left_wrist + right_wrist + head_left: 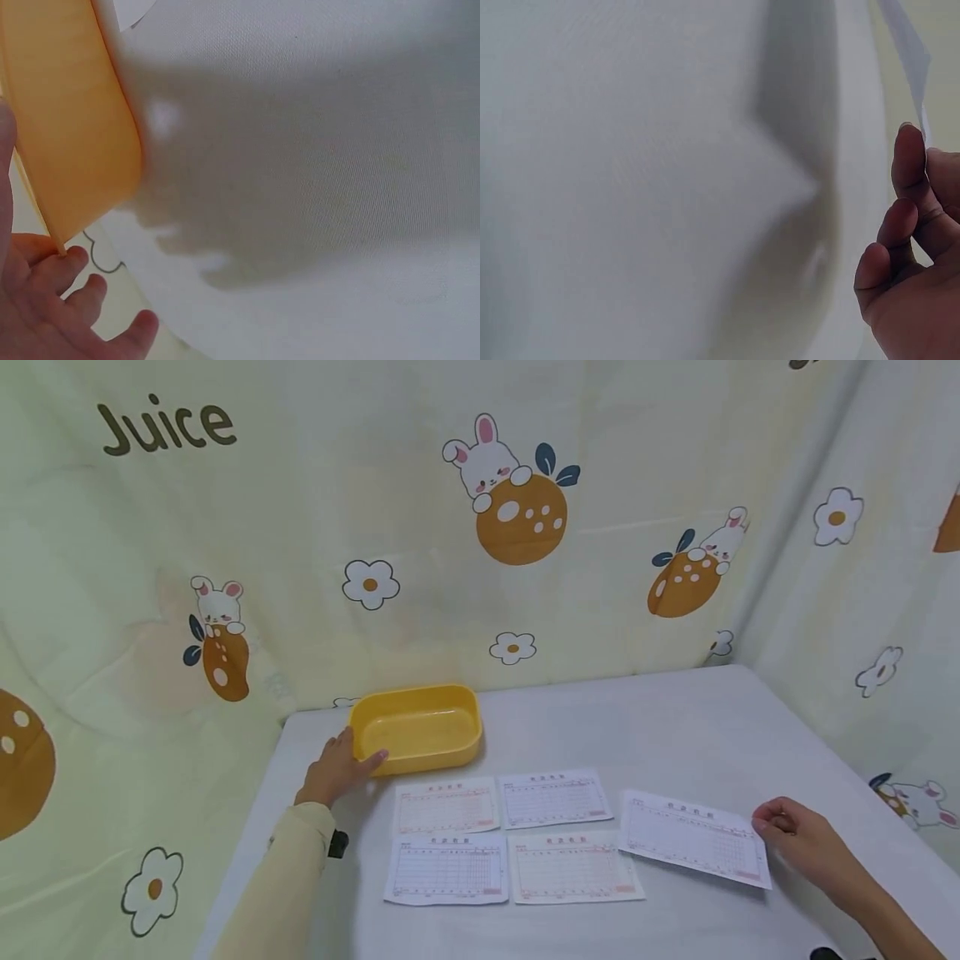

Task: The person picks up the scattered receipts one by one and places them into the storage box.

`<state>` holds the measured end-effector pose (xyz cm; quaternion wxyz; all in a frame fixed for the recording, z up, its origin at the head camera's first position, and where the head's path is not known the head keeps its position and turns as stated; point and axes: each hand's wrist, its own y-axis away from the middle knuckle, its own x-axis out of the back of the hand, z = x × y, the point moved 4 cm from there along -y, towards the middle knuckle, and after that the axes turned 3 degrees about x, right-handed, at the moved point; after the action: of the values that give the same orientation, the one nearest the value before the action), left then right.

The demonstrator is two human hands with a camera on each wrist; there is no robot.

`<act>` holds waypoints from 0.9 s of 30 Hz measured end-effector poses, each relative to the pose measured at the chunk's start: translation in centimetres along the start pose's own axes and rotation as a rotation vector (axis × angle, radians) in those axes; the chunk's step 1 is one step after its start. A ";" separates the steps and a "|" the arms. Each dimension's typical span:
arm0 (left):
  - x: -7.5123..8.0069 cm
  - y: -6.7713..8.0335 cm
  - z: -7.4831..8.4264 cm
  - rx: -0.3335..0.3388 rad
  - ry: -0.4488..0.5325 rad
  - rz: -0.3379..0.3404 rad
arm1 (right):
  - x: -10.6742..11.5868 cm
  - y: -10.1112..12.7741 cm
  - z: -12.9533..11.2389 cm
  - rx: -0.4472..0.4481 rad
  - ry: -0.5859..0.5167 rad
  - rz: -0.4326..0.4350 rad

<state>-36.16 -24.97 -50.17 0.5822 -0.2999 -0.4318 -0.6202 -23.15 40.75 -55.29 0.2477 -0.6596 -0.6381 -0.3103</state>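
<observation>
A yellow plastic basin (pixel 420 763) stands at the back left of the table. My left hand (pixel 341 770) grips its left end, thumb along the front side and fingers at the left wall. In the left wrist view, fingers (pixel 73 262) of that hand bend at the basin's rim (pixel 41 206). My right hand (pixel 813 847) pinches the right edge of a printed receipt slip (pixel 693 842), which is tilted off the table. From the right wrist view, the slip (pixel 909 52) shows thin and edge-on between thumb and finger.
Several printed slips lie in two rows: a red-printed one (pixel 447 807) and a blue-printed one (pixel 555 798) behind, a blue-printed one (pixel 447 870) and a red-printed one (pixel 573 868) in front. The white table (pixel 637 727) meets a patterned curtain (pixel 300 527) at the back.
</observation>
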 end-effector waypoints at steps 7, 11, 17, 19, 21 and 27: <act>-0.1 0.0 0.2 0.005 -0.021 0.025 | 2.2 1.9 -0.1 0.056 -0.024 0.081; -0.2 0.0 0.2 0.004 -0.016 0.035 | 3.4 2.9 -0.3 0.041 -0.048 0.143; -0.2 -0.1 0.1 0.006 -0.008 0.060 | 4.4 3.6 -2.0 -0.001 -0.117 0.179; -0.2 0.0 0.2 0.003 0.000 0.063 | 4.6 3.7 -3.1 -0.008 -0.127 0.186; -0.3 0.0 0.3 0.002 0.003 0.065 | 4.8 3.6 -4.4 -0.003 -0.130 0.195; -0.2 0.1 0.3 0.016 0.007 0.080 | 5.2 2.5 -8.9 0.111 -0.111 0.277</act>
<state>-36.12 -24.60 -50.22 0.6103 -0.3101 -0.4224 -0.5941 -21.52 37.74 -45.24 0.2886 -0.7428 -0.5697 -0.2007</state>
